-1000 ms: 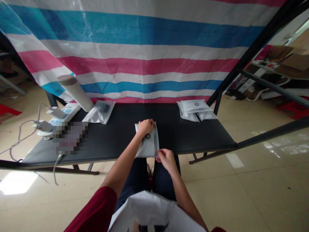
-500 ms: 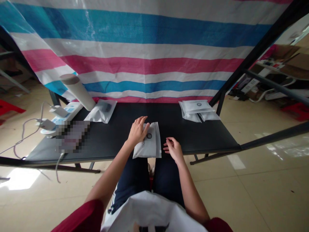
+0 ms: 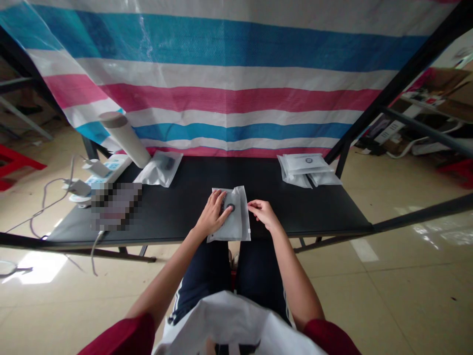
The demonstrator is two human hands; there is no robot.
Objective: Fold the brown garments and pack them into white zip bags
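Note:
A frosted white zip bag (image 3: 237, 223) with a dark round logo lies at the front edge of the black table, its zip edge toward the right. My left hand (image 3: 213, 215) rests flat across the bag's left part, fingers stretched out, covering some of the print. At the bag's right edge, my right hand (image 3: 264, 213) has its thumb and fingertips pinched together on the zip side. The bag's front edge reaches just past the table edge above my lap.
Several similar bags (image 3: 306, 165) lie stacked at the back right. Another frosted bag (image 3: 162, 168) with something dark inside sits at the back left by a white bottle (image 3: 127, 140). A power strip (image 3: 113, 170) with plugs and a blurred-out device (image 3: 117, 206) occupy the table's left end.
My left hand has come down flatter onto the bag. My right hand has moved left and its fingers have closed at the bag's right edge.

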